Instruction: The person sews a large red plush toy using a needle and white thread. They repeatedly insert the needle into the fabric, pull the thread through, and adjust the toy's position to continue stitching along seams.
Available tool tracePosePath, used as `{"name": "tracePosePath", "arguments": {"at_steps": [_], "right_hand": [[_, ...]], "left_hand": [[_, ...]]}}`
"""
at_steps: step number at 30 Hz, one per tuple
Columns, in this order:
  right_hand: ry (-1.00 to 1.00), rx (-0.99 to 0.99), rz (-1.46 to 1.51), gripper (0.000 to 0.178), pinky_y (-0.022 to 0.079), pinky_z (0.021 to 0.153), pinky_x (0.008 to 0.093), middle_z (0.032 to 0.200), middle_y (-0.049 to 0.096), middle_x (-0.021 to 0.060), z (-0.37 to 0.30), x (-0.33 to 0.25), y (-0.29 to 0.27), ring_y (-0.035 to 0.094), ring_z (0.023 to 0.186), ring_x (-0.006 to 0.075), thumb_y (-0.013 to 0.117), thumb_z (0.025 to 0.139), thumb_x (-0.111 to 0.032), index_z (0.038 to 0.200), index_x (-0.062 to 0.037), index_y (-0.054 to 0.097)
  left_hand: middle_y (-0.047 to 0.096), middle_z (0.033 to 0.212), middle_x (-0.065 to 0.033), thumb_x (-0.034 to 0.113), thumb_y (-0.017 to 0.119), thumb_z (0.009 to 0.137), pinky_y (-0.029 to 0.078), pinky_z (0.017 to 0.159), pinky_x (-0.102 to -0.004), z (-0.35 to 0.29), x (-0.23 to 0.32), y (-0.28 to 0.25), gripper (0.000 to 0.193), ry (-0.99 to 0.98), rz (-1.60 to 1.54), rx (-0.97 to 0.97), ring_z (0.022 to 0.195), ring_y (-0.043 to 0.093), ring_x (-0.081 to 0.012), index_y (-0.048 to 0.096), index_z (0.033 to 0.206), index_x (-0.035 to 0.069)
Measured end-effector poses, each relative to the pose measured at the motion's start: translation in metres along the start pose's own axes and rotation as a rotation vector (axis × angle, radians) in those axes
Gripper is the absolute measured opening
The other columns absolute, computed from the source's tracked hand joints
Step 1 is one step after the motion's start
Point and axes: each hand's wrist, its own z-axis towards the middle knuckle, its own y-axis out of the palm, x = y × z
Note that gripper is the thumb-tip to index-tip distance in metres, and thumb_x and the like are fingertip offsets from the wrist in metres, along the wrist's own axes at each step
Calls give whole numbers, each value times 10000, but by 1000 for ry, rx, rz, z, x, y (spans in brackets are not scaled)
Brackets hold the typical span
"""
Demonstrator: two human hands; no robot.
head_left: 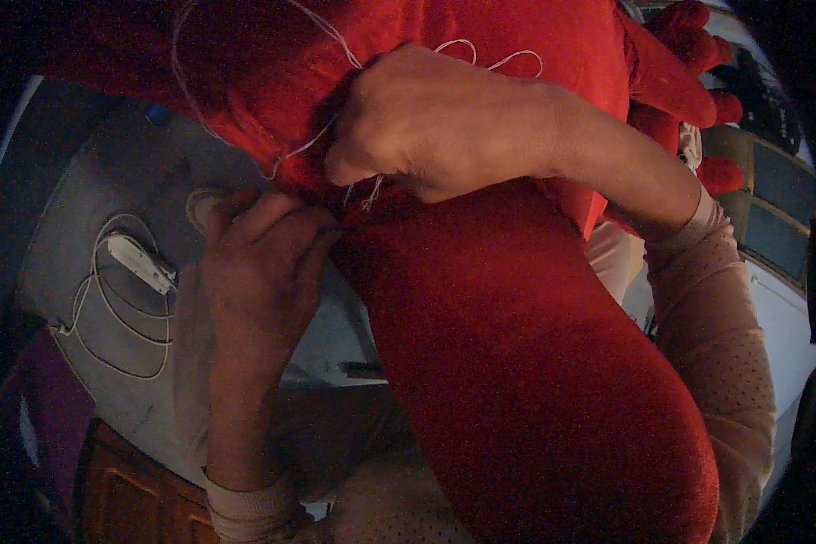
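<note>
A large stuffed piece of red fabric (pixel 535 344) lies across my lap, with more red cloth bunched above it. My left hand (pixel 267 263) is closed, its fingertips pinching the fabric's edge at the left. Just to the right and above, my right hand (pixel 462 118) is closed over the same seam area, its fingertips hidden underneath. White thread (pixel 313 142) runs from the cloth to my right hand's fingers, and short strands hang below them. Thin loops of the thread lie on the red cloth beyond that hand. No needle can be made out.
A white power strip (pixel 140 261) with a looped cable lies on the grey floor at the left. Several rounded red stuffed parts (pixel 671 77) stick out at the upper right. A brown wooden panel (pixel 136 494) stands at the lower left.
</note>
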Motion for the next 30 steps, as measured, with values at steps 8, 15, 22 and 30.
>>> {"name": "tracePosePath", "arguments": {"at_steps": [8,15,22,30], "right_hand": [[-44,-20,-3,108,487,611,442,704,610,121,4,-2,9,621,723,334,637,633,-89,714,-53,575],[-31,-49,0,140,492,602,442,712,618,105,1,-4,17,627,727,319,647,610,-96,706,-53,556],[-83,11,19,114,462,593,452,687,584,126,-3,4,10,602,719,349,609,619,-55,690,-40,522],[-140,-5,182,95,424,588,453,669,559,152,6,15,7,579,710,367,570,617,7,671,-9,494]], "left_hand": [[604,782,-52,86,666,712,438,846,-413,2,1,-1,103,19,-9,-34,770,595,-274,652,814,84],[579,762,-52,42,625,689,438,842,-421,-1,-2,1,111,59,-58,-13,758,586,-276,628,784,98],[581,776,-61,60,647,705,433,793,-416,3,2,0,107,-1,-148,19,765,579,-291,632,808,87],[594,792,-61,112,689,731,418,782,-407,5,3,-6,118,-23,-117,-1,777,577,-301,651,839,86]]}}
